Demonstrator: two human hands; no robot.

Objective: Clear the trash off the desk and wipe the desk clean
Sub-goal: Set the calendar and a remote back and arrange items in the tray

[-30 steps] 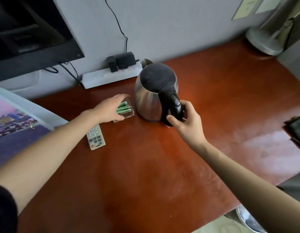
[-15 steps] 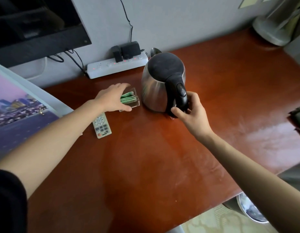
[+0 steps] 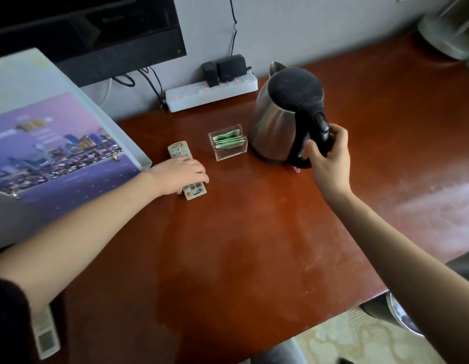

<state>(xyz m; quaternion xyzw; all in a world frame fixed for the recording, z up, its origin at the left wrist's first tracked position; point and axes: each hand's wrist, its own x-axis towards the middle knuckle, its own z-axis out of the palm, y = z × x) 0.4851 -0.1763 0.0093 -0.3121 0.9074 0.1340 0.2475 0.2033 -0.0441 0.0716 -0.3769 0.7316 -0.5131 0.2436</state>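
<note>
Kettle (image 3: 278, 122): steel body, black lid and handle; stands upright on the reddish-brown desk (image 3: 254, 245), toward the wall.
Right hand (image 3: 330, 158): my fingers and thumb curl round the kettle's black handle, gripping it.
Left hand (image 3: 178, 174): left of the kettle, lying on the remote control (image 3: 195, 191), fingers curled over its middle; my thumb is hidden.
Remote control: flat on the desk, well left of the kettle, both ends showing past my hand.
Sachet holder (image 3: 229, 143): clear box of green sachets, just left of the kettle, apart from my left hand.
Power strip (image 3: 212, 91): behind and left of the kettle, against the wall, two black plugs in it.
Desk: pale dusty smears right of the kettle.
</note>
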